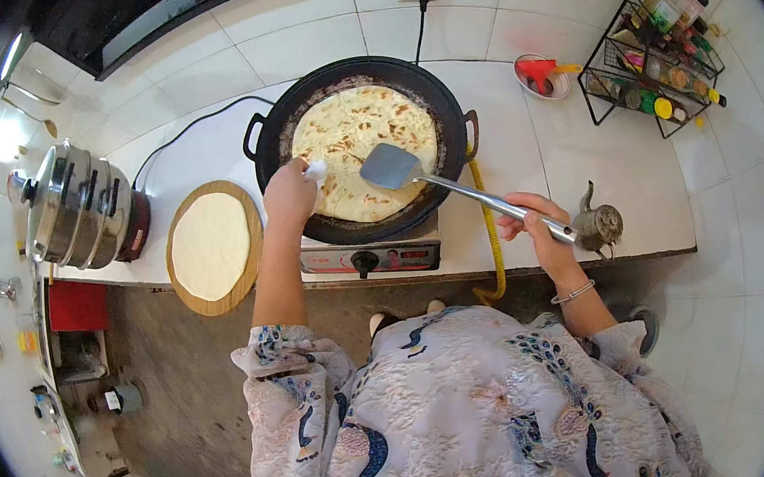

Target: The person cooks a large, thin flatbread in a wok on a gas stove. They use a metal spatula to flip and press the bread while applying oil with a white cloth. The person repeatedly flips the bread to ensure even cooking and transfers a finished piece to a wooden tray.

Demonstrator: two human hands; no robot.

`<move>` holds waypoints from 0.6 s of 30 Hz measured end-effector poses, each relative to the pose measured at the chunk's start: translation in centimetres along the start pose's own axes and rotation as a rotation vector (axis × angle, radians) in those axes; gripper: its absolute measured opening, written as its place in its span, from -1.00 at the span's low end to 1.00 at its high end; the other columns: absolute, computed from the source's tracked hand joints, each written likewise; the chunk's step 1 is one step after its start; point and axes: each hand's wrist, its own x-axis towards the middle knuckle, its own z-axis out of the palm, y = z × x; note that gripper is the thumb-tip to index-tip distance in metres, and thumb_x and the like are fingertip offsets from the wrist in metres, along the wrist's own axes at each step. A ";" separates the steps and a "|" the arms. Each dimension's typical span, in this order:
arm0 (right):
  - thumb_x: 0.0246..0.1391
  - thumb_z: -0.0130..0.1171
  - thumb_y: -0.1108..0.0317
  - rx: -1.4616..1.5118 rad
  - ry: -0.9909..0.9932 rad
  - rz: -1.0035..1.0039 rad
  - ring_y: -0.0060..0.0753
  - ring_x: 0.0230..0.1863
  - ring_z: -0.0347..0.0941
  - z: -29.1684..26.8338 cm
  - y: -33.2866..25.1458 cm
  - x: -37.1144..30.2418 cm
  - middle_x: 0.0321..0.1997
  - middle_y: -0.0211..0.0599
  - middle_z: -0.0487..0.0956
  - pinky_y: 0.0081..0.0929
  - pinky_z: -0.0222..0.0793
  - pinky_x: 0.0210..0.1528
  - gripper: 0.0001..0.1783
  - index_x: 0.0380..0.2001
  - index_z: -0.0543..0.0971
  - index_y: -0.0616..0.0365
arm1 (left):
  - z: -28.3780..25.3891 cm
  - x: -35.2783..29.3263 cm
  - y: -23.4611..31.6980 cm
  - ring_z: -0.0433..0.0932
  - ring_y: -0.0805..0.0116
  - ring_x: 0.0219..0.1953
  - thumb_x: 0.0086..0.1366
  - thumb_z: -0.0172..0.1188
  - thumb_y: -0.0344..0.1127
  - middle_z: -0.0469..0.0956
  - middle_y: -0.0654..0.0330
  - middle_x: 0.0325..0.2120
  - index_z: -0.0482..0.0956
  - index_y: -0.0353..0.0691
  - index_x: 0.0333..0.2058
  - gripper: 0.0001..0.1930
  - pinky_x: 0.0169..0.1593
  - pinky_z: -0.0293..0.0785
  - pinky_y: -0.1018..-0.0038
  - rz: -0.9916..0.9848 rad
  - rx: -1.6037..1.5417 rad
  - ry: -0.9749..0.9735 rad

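A round flatbread with brown spots lies in a black two-handled wok on a gas stove. My right hand grips the long metal handle of a spatula, whose flat blade rests on or just over the bread's right part. At the wok's left rim my left hand is closed on a small white wad, perhaps tissue or cloth, close to the bread's left edge. Left of the wok, a pale round of raw dough lies on a round wooden board.
A stacked metal steamer stands far left. To the right are a small metal pot with a spout, a bowl with a red utensil and a black rack of bottles and jars. A yellow hose hangs over the counter's front edge.
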 end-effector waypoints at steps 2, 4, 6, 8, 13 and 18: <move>0.13 0.05 0.20 -0.123 0.003 -0.032 -0.52 -0.41 0.50 0.3 -2.2 0.2 -0.36 -0.15 0.56 -0.60 0.47 -0.36 -0.61 -0.11 0.46 0.31 | 0.5 0.0 0.4 0.53 0.01 -0.30 0.05 0.03 -0.34 0.55 -0.05 -0.42 0.53 -0.23 -0.33 -0.79 -0.25 0.43 0.19 0.045 0.054 -0.027; 0.12 0.06 0.23 -0.175 0.050 0.018 -0.59 -0.47 0.48 1.0 -3.7 0.5 -0.42 -0.21 0.56 -0.66 0.45 -0.41 -0.67 -0.18 0.50 0.29 | 1.9 0.0 0.0 0.53 0.01 -0.31 0.06 0.03 -0.34 0.55 -0.03 -0.45 0.53 -0.24 -0.41 -0.85 -0.27 0.44 0.20 0.132 0.117 -0.027; 0.12 0.06 0.26 -0.209 0.086 0.098 -0.61 -0.50 0.46 1.2 -4.2 0.9 -0.46 -0.25 0.56 -0.67 0.44 -0.43 -0.69 -0.19 0.50 0.29 | 2.7 -0.4 1.0 0.54 0.00 -0.32 0.08 0.05 -0.31 0.55 -0.02 -0.47 0.53 -0.24 -0.41 -0.84 -0.25 0.45 0.21 0.136 0.193 -0.131; 0.11 0.05 0.29 -0.198 0.086 0.083 -0.63 -0.52 0.44 1.2 -4.3 1.3 -0.49 -0.28 0.55 -0.68 0.42 -0.46 -0.72 -0.21 0.51 0.29 | 3.5 -0.1 1.2 0.54 -0.01 -0.36 0.06 0.06 -0.29 0.55 -0.03 -0.46 0.57 -0.23 -0.43 -0.82 -0.27 0.46 0.20 0.112 0.198 -0.125; 0.10 0.03 0.35 -0.258 0.073 -0.011 -0.65 -0.55 0.42 0.8 -4.4 0.8 -0.52 -0.30 0.54 -0.69 0.40 -0.49 -0.76 -0.23 0.52 0.29 | 2.4 0.7 0.9 0.54 0.00 -0.36 0.07 0.06 -0.30 0.55 -0.02 -0.46 0.57 -0.25 -0.43 -0.82 -0.28 0.45 0.20 0.151 0.136 -0.173; 0.08 0.03 0.38 -0.215 0.110 0.024 -0.64 -0.52 0.44 1.4 -4.7 0.0 -0.50 -0.29 0.54 -0.69 0.41 -0.45 -0.76 -0.24 0.52 0.32 | 2.3 0.1 0.7 0.55 0.03 -0.34 0.08 0.08 -0.28 0.56 0.00 -0.44 0.58 -0.21 -0.42 -0.83 -0.27 0.46 0.21 0.118 0.216 -0.147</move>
